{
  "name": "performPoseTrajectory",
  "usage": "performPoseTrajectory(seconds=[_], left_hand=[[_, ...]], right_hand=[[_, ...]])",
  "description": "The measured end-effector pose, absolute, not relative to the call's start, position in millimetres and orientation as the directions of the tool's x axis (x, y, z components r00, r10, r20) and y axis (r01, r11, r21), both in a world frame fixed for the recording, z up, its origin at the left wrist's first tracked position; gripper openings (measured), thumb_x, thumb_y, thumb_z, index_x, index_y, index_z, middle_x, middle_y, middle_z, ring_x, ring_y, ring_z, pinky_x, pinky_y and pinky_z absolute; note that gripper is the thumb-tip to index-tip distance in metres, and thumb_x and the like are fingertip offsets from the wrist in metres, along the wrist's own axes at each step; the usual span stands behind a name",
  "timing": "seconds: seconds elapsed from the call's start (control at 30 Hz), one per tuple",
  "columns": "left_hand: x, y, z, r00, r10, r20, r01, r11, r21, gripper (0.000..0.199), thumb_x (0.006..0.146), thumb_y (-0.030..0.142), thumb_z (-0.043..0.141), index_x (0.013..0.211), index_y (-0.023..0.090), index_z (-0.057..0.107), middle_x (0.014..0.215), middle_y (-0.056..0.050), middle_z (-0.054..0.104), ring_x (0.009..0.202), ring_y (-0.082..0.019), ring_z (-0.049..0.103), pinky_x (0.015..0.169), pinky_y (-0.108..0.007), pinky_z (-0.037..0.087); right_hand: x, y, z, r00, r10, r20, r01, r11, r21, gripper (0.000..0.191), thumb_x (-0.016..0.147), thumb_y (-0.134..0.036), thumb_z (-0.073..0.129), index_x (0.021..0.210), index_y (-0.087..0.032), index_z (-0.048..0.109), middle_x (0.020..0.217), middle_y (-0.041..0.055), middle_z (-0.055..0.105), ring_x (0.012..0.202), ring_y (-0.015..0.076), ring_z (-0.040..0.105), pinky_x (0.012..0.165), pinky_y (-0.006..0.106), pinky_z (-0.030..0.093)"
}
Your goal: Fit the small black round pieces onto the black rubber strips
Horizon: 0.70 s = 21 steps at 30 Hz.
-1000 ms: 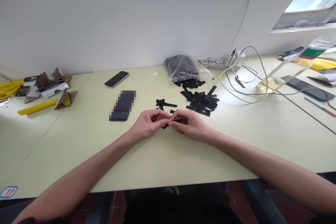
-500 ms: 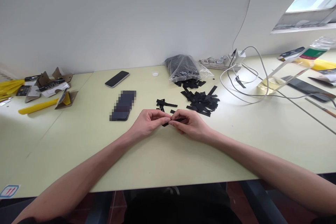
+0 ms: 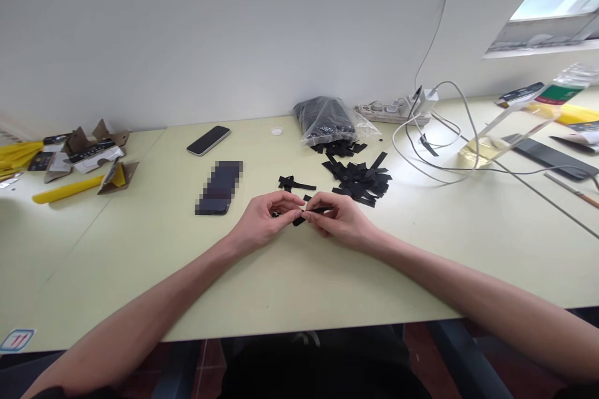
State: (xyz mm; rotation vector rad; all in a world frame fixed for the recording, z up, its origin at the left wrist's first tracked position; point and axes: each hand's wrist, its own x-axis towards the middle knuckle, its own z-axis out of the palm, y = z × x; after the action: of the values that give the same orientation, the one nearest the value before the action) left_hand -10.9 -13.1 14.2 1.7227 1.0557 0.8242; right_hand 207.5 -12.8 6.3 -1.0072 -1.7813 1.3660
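Note:
Near the middle of the table, my left hand [image 3: 262,219] and my right hand [image 3: 344,219] meet fingertip to fingertip. Between them they pinch a black strip [image 3: 298,221], which looks like fabric or webbing; fingers cover part of it. Just beyond my left fingers lies a small group of black strips [image 3: 299,186]. A larger heap of black strips [image 3: 358,181] spreads past my right hand. Behind that heap, a clear plastic bag [image 3: 327,120] full of black material rests against the wall, with more strips at its mouth.
Left of my hands lie a phone [image 3: 209,140] and a pixelated dark object [image 3: 219,187]. Yellow tools with torn cardboard [image 3: 96,153] are at far left. On the right are a power strip [image 3: 388,113], looping cables, a tilted bottle [image 3: 528,115] of yellowish liquid and a white cap [image 3: 276,131].
The fingers of both hands have shifted slightly around the black strip, and the left finger and thumb are a little further apart. Everything else on the table stays in place.

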Motion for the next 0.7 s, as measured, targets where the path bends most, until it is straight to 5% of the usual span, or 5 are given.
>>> performPoseTrajectory(seconds=[0.3, 0.7], left_hand=[[-9.3, -17.4, 17.8, 0.465, 0.875, 0.134, 0.316, -0.305, 0.898, 0.027, 0.092, 0.034, 0.066, 0.115, 0.020, 0.072, 0.111, -0.008, 0.075, 0.102, -0.022, 0.070, 0.087, -0.030, 0.056], [-10.2, -15.7, 20.5, 0.414, 0.905, 0.098, 0.385, -0.272, 0.882, 0.020, 0.094, 0.032, 0.064, 0.105, 0.022, 0.078, 0.104, -0.005, 0.078, 0.094, -0.020, 0.071, 0.081, -0.028, 0.055]], right_hand=[[208.1, -12.7, 7.9, -0.460, 0.887, 0.034, 0.184, 0.132, -0.974, 0.033, 0.092, -0.051, 0.066, 0.087, -0.019, 0.061, 0.064, -0.0029, 0.054, 0.053, 0.0102, 0.047, 0.050, 0.025, 0.038], [210.7, -11.2, 8.3, -0.480, 0.877, 0.001, 0.180, 0.100, -0.979, 0.033, 0.095, -0.050, 0.060, 0.091, -0.017, 0.064, 0.072, 0.0007, 0.059, 0.059, 0.0113, 0.054, 0.053, 0.025, 0.043]])
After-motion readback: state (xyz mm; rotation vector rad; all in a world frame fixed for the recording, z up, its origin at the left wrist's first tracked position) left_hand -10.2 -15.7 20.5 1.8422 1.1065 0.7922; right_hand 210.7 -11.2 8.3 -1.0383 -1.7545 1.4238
